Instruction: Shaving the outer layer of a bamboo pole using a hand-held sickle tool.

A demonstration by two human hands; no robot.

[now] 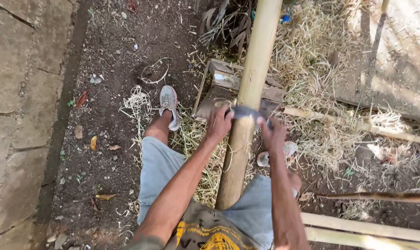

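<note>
A thick pale bamboo pole [252, 83] runs from between my knees up and away, resting on a low wooden stool [270, 92]. A dark metal blade [245, 112] lies across the pole. My left hand [219, 122] grips the blade's left end and my right hand [273, 133] grips its right end. Thin curled shavings hang off the pole just below the blade. My legs in pale blue shorts straddle the pole, with a light sneaker [168, 105] on my left foot and another shoe [284, 153] by my right hand.
Straw-like shavings [321, 69] cover the dirt ground around the stool. More bamboo poles [358, 229] lie at lower right, and a thinner one [358, 126] crosses at the right. A concrete slab [15, 115] borders the left. Dry leaves dot the soil.
</note>
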